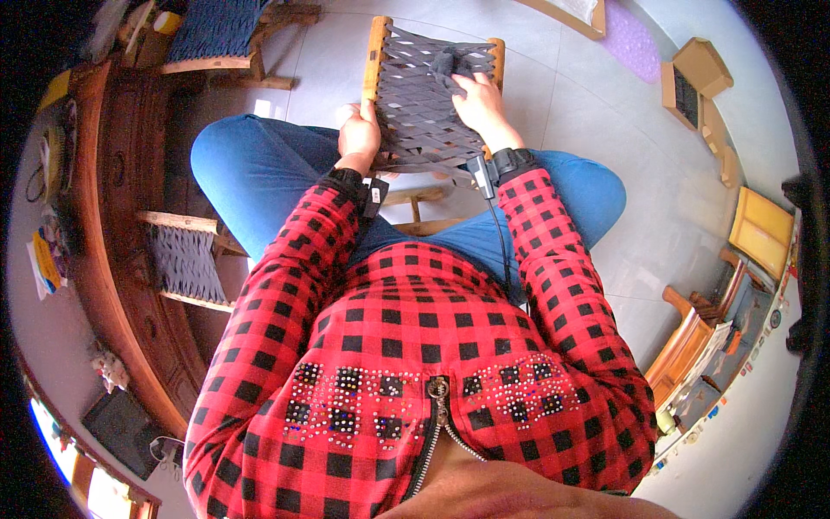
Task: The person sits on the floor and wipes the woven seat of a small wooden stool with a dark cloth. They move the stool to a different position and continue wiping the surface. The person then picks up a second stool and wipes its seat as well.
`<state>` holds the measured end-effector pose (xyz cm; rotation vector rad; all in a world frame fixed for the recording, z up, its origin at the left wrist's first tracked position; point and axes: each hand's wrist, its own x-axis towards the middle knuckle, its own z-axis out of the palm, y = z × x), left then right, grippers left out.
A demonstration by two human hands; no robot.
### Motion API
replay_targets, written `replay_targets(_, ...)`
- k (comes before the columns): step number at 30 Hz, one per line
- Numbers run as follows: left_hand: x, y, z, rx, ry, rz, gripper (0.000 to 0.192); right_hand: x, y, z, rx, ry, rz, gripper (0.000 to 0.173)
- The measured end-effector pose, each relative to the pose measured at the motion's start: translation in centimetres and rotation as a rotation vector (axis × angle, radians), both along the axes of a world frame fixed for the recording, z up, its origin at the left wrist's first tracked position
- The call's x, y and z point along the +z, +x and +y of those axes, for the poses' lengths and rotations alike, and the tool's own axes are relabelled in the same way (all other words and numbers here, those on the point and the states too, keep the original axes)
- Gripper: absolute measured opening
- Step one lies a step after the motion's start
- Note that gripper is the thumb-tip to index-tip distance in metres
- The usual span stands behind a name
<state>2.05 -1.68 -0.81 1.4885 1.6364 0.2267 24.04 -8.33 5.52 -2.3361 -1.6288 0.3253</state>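
Note:
A folding stool (374, 58) with wooden side rails and a seat of woven dark grey straps (415, 97) is held up before me, over my lap. My left hand (360, 132) is wrapped around the near part of its left rail. Out over the right half of the weave, my right hand (481, 107) has its fingers on a crumpled dark grey cloth (447, 65). Part of the cloth lies beyond the fingertips, and how tightly they pinch it is hard to see. The stool's wooden legs (415, 194) show below the seat, between my knees.
Another woven stool (188, 259) stands to my left, by a dark carved wooden cabinet (123, 194). A seat with blue strapping (214, 29) is at the upper left. Open cardboard boxes (703, 65) lie on the floor at right. A cable (502, 240) hangs from my right wrist.

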Motion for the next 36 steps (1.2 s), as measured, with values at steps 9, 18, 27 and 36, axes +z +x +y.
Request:
replay_targets(9, 0.0, 0.0, 0.1, -0.008, -0.021, 0.008, 0.051, 1.4, -4.9, -1.9, 0.090, -0.199, 0.106, 0.039)
replay_targets(18, -0.3, -0.1, 0.3, -0.031, -0.019, 0.018, 0.056, 1.6, -4.5, -3.2, 0.148, -0.117, 0.200, 0.041)
replay_targets(27, 0.1, 0.0, 0.0, -0.012, -0.015, 0.006, 0.054, 2.4, -0.4, 0.5, 0.025, -0.270, -0.109, 0.049)
replay_targets(36, -0.1, 0.0, -0.2, 0.007, 0.016, 0.016, 0.064, 3.1, -2.8, -0.2, 0.121, -0.410, -0.144, 0.044)
